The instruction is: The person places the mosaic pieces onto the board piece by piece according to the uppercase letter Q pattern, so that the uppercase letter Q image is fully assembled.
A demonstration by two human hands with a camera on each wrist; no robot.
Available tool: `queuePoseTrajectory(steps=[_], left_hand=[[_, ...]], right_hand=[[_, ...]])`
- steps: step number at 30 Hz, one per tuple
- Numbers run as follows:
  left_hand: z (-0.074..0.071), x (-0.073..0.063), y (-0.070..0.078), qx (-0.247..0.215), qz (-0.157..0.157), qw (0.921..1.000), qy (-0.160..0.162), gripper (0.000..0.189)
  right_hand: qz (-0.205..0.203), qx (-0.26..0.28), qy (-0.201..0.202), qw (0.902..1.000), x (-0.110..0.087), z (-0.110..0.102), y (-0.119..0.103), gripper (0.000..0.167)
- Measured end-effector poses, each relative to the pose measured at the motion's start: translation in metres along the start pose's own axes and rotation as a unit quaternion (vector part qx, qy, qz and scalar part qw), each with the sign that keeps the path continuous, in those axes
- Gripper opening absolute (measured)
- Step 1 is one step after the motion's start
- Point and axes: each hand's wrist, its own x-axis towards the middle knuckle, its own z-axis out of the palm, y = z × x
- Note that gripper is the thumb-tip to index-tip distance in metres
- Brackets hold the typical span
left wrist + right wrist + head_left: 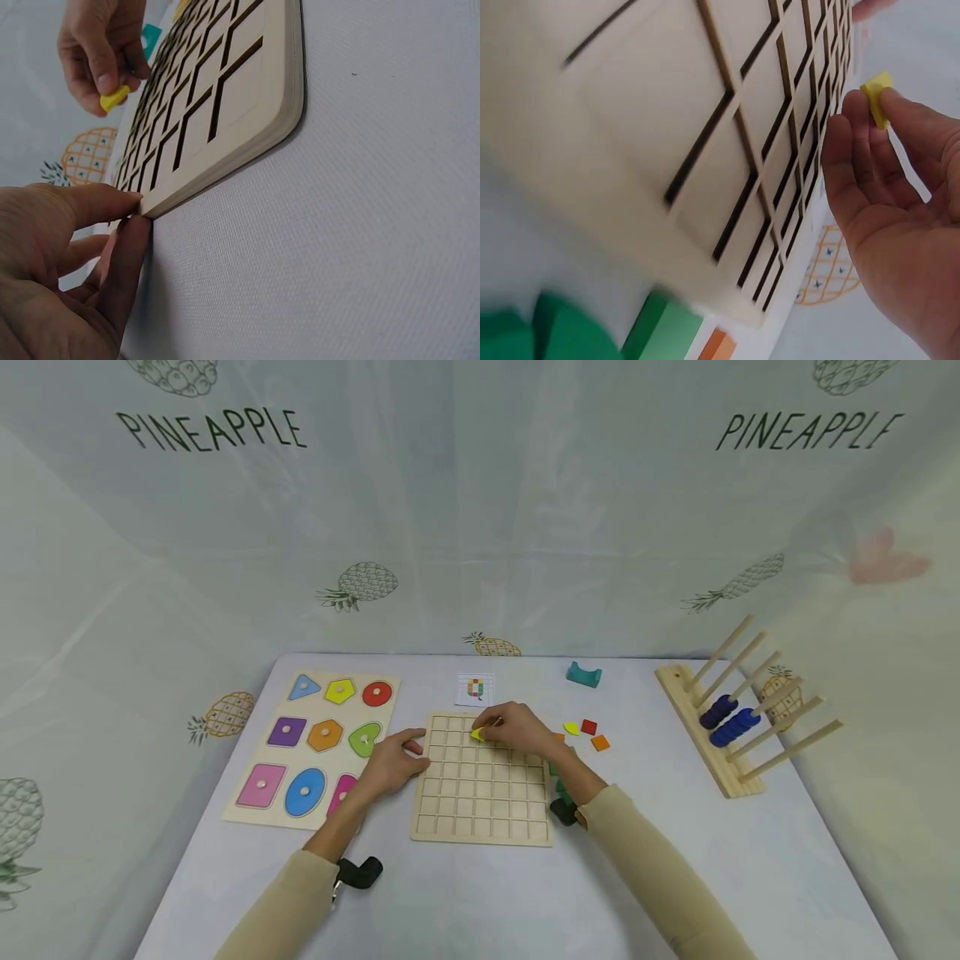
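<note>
Board [480,795] against loosely spread left hand [392,766]; yellow piece [476,734] in pinch of right hand [517,728]

Head view: soft, even light, med. brightness; pale sheen streaks on the backdrop curtain [420,485], faint shadow on the white tabletop [465,902] by the R sleeve [660,877]; wide-angle stretch twd. edges. L wrist cam: greyer, soft shadow under the L hand [37,259]. R wrist cam: near rim of wooden grid board [630,150] & green blocks [664,326] v. blurry; yellow piece [874,90] sharper.
</note>
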Motion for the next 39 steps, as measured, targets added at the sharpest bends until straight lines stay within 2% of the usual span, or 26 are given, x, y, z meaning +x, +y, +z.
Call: queuePoseTrajectory(steps=[5,9,12,24,34,39], left_hand=[[0.002,0.001,0.000,-0.002,-0.002,1.0000,-0.001,0.058],[0.001,0.001,0.000,-0.003,-0.008,1.0000,-0.002,0.058],[0.001,0.001,0.000,-0.001,-0.012,0.9999,-0.001,0.058],[0.003,-0.001,0.001,0.005,-0.016,0.9998,0.005,0.058],[0.006,-0.002,0.001,-0.004,-0.022,0.9997,0.007,0.058],[0.007,-0.002,0.001,-0.002,-0.022,0.9997,0.014,0.058]], right_hand=[[0.006,-0.028,-0.008,0.9996,0.006,0.006,-0.005,0.015],[-0.009,-0.050,-0.013,0.9986,0.010,0.009,-0.006,0.016],[-0.017,-0.052,-0.013,0.9984,0.011,0.011,-0.006,0.016],[-0.007,-0.090,-0.001,0.9959,0.011,0.021,-0.012,0.016],[-0.025,-0.126,0.003,0.9918,0.011,0.023,-0.014,0.017],[-0.016,-0.121,0.009,0.9924,0.011,0.024,-0.011,0.015]])
